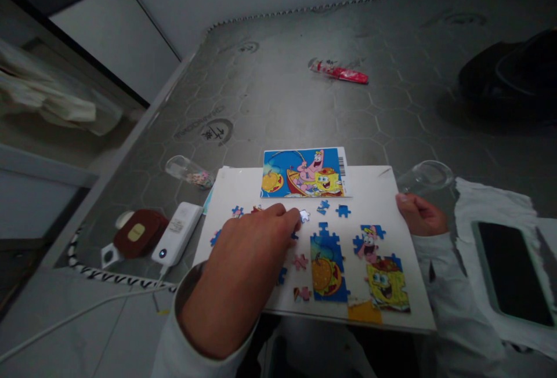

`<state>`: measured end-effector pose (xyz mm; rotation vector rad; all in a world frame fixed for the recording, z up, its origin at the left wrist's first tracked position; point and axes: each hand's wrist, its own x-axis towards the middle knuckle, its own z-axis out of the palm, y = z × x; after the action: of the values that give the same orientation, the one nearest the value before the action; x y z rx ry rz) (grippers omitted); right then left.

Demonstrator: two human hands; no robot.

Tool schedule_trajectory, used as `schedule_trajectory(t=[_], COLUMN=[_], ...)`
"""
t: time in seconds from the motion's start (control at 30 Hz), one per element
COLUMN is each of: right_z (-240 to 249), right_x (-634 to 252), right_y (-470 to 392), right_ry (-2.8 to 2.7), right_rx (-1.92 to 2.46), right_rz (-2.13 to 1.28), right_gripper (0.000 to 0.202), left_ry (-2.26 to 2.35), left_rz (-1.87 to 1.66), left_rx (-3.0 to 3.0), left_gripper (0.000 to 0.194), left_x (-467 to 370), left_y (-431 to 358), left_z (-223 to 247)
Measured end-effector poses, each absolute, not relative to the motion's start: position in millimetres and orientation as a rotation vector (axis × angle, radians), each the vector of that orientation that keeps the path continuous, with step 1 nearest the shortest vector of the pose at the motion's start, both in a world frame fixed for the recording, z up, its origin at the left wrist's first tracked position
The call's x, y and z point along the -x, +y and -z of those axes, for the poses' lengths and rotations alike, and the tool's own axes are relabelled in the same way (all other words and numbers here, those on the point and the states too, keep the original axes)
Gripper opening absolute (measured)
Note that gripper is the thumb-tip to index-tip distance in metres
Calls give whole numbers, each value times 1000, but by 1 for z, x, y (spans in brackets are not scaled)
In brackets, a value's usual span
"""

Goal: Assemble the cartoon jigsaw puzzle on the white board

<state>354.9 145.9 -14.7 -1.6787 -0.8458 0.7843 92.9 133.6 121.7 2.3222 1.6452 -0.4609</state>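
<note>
A white board [237,184] bears a partly joined jigsaw and loose pieces. My left hand [256,250] reaches over its middle, fingers bent together, with a pale, shiny puzzle piece [304,215] at the fingertips; the hand hides part of the grip. My right hand [421,214] is closed on the board's right edge, thumb at the rim. A joined burger section [326,273] lies near the board's front, and a joined yellow sponge-character section [385,282] lies to its right. Loose blue pieces [343,210] and pink pieces [300,261] lie around. A picture card [304,174] lies at the back.
On the left are a clear tube with small bits [194,174], a white power bank [178,233] with a cable, and a brown case [140,233]. Right are a clear tube [429,176] and a phone [511,271] on white tissue [491,195]. A red packet [342,72] lies farther back.
</note>
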Motion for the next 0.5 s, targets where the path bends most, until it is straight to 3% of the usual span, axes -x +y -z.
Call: schedule_trajectory(t=[0.5], right_z=[12], right_x=[-354], right_y=[145], right_ry=[-821], right_rx=[1680], right_rz=[-805], right_gripper=[44], left_ry=[1640], left_rz=[494], left_rx=[-2276], left_gripper=[17], left_x=[-92], left_y=[135], left_z=[-124])
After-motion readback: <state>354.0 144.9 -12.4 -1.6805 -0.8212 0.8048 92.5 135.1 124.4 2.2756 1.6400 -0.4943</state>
